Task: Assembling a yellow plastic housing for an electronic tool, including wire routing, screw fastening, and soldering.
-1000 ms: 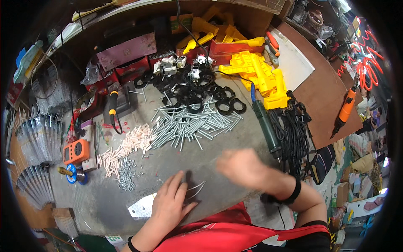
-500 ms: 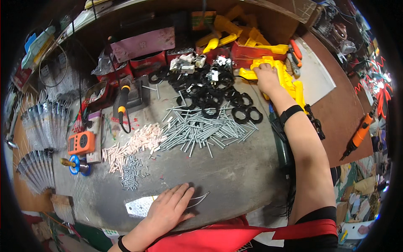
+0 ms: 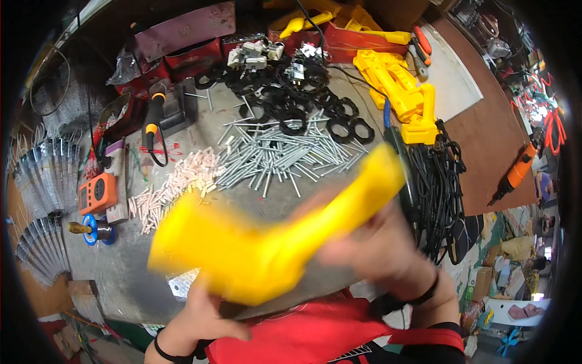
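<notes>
A yellow angled plastic housing, smeared by motion, is held over the front of the workbench. My right hand grips its narrow handle-like end from the right, its fingers blurred. At the lower left, my left hand is beside the wide end, thumb spread away from the fingers. The fingertips are partly hidden behind the housing, and whether they touch it I cannot tell. A shiny perforated metal plate lies on the bench by my left fingers, mostly covered.
Long screws, pale ceramic-like tubes and black rings lie in piles. More yellow housings are at the back right, above bundled black cables. A soldering iron, orange meter and solder spool stand left.
My right hand has come back from the yellow pile to the bench front, carrying a housing. My left hand has shifted left and down off much of the metal plate. The view has shifted.
</notes>
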Demonstrator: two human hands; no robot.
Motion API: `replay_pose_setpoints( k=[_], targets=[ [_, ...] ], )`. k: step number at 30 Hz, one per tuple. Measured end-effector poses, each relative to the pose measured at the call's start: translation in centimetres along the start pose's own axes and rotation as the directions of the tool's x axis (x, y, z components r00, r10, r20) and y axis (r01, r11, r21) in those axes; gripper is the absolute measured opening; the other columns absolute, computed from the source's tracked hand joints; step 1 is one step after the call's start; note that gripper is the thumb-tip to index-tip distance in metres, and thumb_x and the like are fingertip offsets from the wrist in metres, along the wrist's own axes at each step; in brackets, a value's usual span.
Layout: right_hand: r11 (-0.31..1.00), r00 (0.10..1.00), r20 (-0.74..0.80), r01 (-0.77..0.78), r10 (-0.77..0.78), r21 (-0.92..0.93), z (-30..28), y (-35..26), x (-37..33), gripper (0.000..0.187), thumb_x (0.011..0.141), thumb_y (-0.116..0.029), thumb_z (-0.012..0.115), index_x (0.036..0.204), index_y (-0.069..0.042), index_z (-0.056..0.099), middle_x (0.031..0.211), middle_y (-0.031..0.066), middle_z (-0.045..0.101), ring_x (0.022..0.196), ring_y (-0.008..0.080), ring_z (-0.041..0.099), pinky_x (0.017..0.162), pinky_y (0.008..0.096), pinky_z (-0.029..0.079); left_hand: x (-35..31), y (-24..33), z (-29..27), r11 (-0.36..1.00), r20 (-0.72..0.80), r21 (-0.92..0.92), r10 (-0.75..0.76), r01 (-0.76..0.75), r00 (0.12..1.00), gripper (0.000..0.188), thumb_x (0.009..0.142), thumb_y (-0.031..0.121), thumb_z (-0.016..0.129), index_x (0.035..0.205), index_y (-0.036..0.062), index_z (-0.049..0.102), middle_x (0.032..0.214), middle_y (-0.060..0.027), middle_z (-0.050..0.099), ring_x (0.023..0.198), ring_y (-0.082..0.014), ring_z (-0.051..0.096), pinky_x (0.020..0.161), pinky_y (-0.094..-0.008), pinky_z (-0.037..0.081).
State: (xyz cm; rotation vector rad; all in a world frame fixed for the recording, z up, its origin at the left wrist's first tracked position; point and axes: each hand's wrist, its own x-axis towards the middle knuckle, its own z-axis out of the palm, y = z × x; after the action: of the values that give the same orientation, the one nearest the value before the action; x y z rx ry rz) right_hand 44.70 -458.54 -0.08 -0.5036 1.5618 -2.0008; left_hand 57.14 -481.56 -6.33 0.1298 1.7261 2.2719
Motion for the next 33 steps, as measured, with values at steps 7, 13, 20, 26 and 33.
replay_pose_setpoints(
  k=[7, 13, 20, 26, 33],
  targets=[
    [0.196, 0.952, -0.046, 0.015, -0.303, -0.981, -10.1, 2.8, 1.9, 0.024, 0.076, -0.002, 0.063, 0.1, -0.003, 0.064, 0.093, 0.0132, 0.063, 0.082, 0.0279, 0.063, 0.076, 0.0361, 0.051, -2.5, 0.6, 0.1, 0.979, -0.315, -0.198, -0.106, 0.044, 0.943, 0.082, 0.072, 0.047, 0.075, 0.129, -0.004, 0.045, 0.115, -0.0156, 0.059, 0.085, -0.0219, 0.066, 0.066, -0.0287, 0.054],
    [-0.324, 0.973, 0.149, 0.086, -0.174, -0.942, -14.1, 5.5, 2.6, 0.019, 0.07, -0.006, 0.06, 0.088, -0.006, 0.058, 0.086, 0.0099, 0.055, 0.084, 0.0291, 0.058, 0.068, 0.0405, 0.051, -3.3, -0.5, -0.5, 0.991, -0.424, -0.119, 0.011, -0.068, 0.906, 0.092, 0.068, 0.058, 0.073, 0.129, -0.0042, 0.043, 0.114, -0.0183, 0.059, 0.079, -0.023, 0.067, 0.061, -0.0273, 0.053],
    [-0.331, 0.959, 0.273, 0.235, -0.072, -0.914, -13.1, 5.2, 1.8, 0.016, 0.072, -0.008, 0.06, 0.087, -0.005, 0.057, 0.083, 0.0097, 0.058, 0.079, 0.0277, 0.061, 0.064, 0.0399, 0.05, -2.9, -0.6, -0.8, 0.93, -0.437, -0.323, 0.015, -0.173, 0.899, 0.086, 0.071, 0.057, 0.071, 0.126, -0.0037, 0.046, 0.105, -0.0157, 0.062, 0.079, -0.0222, 0.065, 0.059, -0.027, 0.052],
    [0.402, 0.969, 0.177, 0.234, -0.174, -0.885, 1.0, 0.1, 1.5, 0.017, 0.071, 0.0, 0.066, 0.085, -0.003, 0.057, 0.074, 0.0102, 0.056, 0.062, 0.0226, 0.057, 0.057, 0.0294, 0.047, -3.0, -0.2, -1.2, 0.979, -0.388, -0.2, -0.038, -0.044, 0.921, 0.06, 0.079, 0.028, 0.07, 0.126, -0.0005, 0.046, 0.107, -0.013, 0.062, 0.089, -0.0209, 0.064, 0.078, -0.0323, 0.051],
    [0.126, 0.768, 0.503, 0.589, -0.397, -0.798, 4.5, 1.9, 2.8, 0.021, 0.064, 0.0, 0.066, 0.084, -0.006, 0.061, 0.076, 0.008, 0.058, 0.066, 0.0252, 0.059, 0.058, 0.0335, 0.048, -1.8, 0.2, -1.6, 0.966, -0.495, -0.224, 0.002, -0.13, 0.869, 0.069, 0.073, 0.026, 0.074, 0.129, -0.0001, 0.044, 0.116, -0.014, 0.06, 0.104, -0.0254, 0.062, 0.09, -0.0365, 0.049]
  ],
)
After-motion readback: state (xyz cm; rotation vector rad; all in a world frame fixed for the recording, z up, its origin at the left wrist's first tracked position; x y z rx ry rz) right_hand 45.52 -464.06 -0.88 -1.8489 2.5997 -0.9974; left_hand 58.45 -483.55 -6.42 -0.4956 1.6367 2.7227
